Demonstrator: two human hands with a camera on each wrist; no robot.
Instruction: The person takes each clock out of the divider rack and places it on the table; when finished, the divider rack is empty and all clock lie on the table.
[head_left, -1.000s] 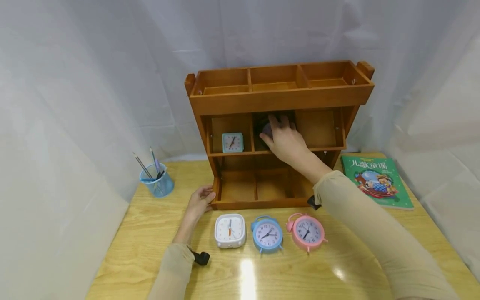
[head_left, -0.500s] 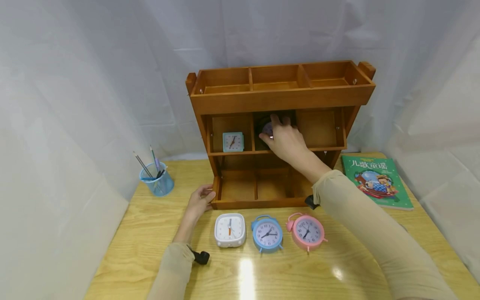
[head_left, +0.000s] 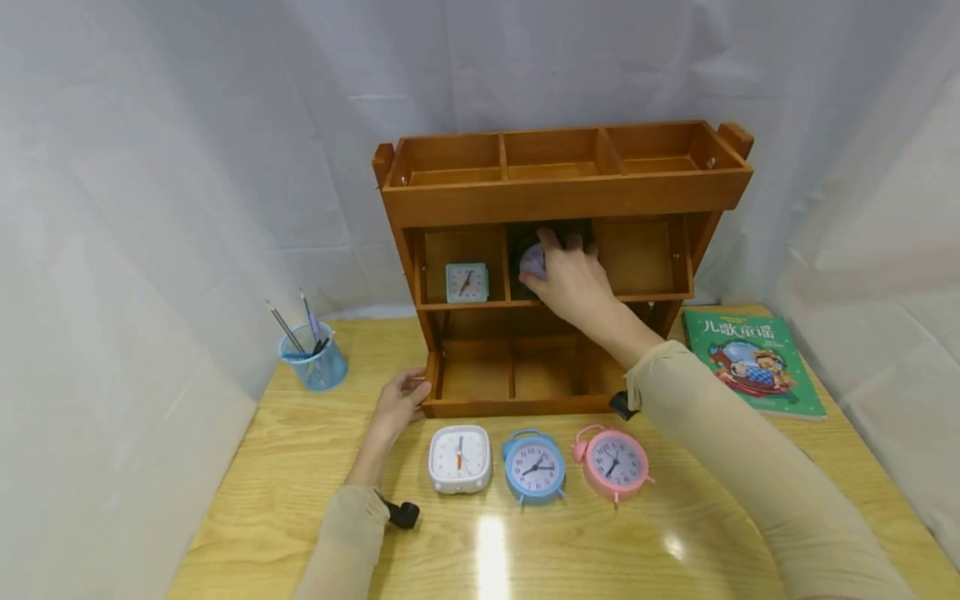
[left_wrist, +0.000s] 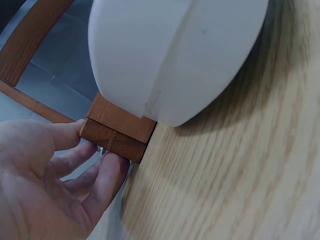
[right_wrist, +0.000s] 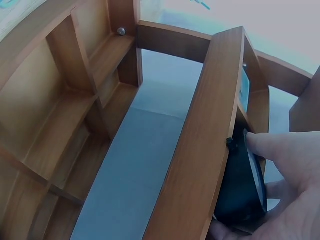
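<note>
My right hand (head_left: 573, 279) reaches into the middle compartment of the wooden shelf's (head_left: 566, 198) second tier. It grips a black clock (head_left: 532, 262) with a round, pale purplish face, partly hidden by the fingers. In the right wrist view, thumb and fingers go round the edges of this dark-bodied clock (right_wrist: 240, 180). My left hand (head_left: 401, 402) holds the shelf's lower left corner; the left wrist view has thumb and fingers pinching that wooden corner (left_wrist: 117, 135). A small mint square clock (head_left: 467, 283) stands in the compartment left of the black one.
Before the shelf, a white square clock (head_left: 461, 460), a blue alarm clock (head_left: 535, 468) and a pink alarm clock (head_left: 617, 465) lie in a row on the wooden table (head_left: 585, 550). A blue pen cup (head_left: 318, 365) stands left; a green book (head_left: 753, 362) lies right.
The black clock's face has turned slightly and shows more clearly beside my right thumb. My right hand has barely shifted, and my left hand stays at the shelf's corner.
</note>
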